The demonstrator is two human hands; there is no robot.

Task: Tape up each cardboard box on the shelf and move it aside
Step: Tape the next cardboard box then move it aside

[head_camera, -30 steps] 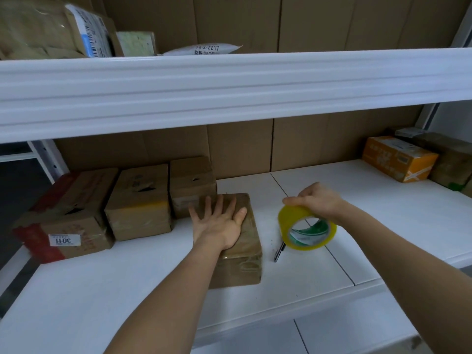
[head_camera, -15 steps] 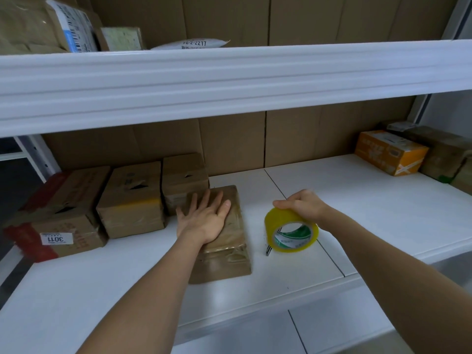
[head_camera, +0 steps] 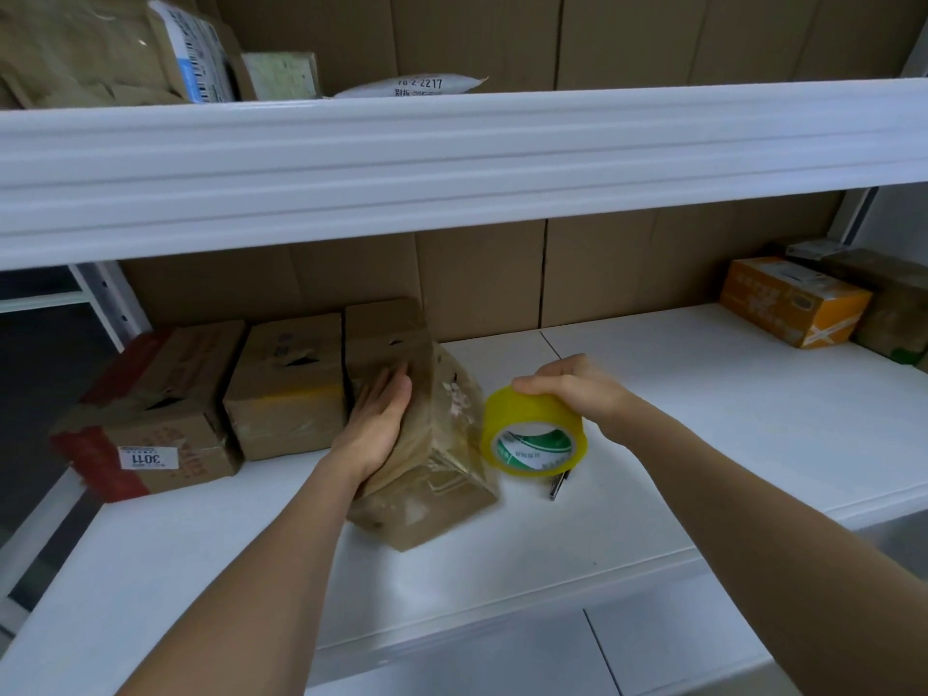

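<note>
A flat brown cardboard box (head_camera: 442,444), wrapped in clear tape, stands tilted up on one long edge on the white shelf (head_camera: 653,444). My left hand (head_camera: 379,419) lies flat against its left face with straight fingers. Just right of the box, my right hand (head_camera: 567,389) grips the top of a yellow tape roll (head_camera: 532,432), which touches the box's right side. Three taped cardboard boxes stand in a row to the left: a red-edged box (head_camera: 150,414), a middle box (head_camera: 286,384) and a box (head_camera: 384,329) behind my left hand.
A dark pen (head_camera: 558,487) lies on the shelf under the tape roll. An orange box (head_camera: 793,298) and a dark box (head_camera: 894,303) sit at the far right. The upper shelf's white front beam (head_camera: 452,158) runs overhead, with parcels on it.
The flat box has been tipped from lying flat up onto its edge. My left hand went from pressing its top to lying against its side. The tape roll moved in against the box.
</note>
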